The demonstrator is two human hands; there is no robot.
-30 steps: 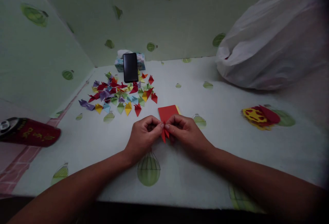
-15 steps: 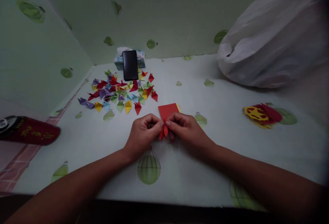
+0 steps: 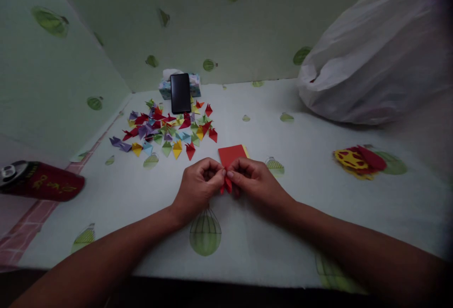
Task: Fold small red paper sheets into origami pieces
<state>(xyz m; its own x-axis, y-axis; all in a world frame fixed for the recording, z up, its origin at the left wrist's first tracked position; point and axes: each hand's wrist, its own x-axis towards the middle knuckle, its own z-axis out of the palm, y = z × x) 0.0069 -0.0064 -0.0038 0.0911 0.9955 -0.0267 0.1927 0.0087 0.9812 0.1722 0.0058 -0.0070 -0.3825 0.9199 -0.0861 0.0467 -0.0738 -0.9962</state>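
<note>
A small piece of folded red paper [image 3: 226, 186] is pinched between my two hands above the middle of the table. My left hand [image 3: 200, 183] grips its left side between thumb and forefinger. On the other side, my right hand [image 3: 256, 180] pinches it with the thumb on top, and the fingers partly hide it. Narrow points of the paper hang down toward me. Just beyond my hands lies a stack of square paper sheets [image 3: 231, 154], red on top with a yellow edge showing. Several folded paper cranes [image 3: 166, 129] in many colours lie in a pile to the far left.
A black phone [image 3: 180, 93] leans against a tissue box [image 3: 164, 89] behind the cranes. At the left edge stands a red can [image 3: 46, 181]. Yellow and red cut-out pieces [image 3: 357, 162] lie at right, below a large white plastic bag [image 3: 357, 72].
The hanging points of the red paper have shifted slightly between my fingertips. Both hands stay in nearly the same place; the whole view has moved a little.
</note>
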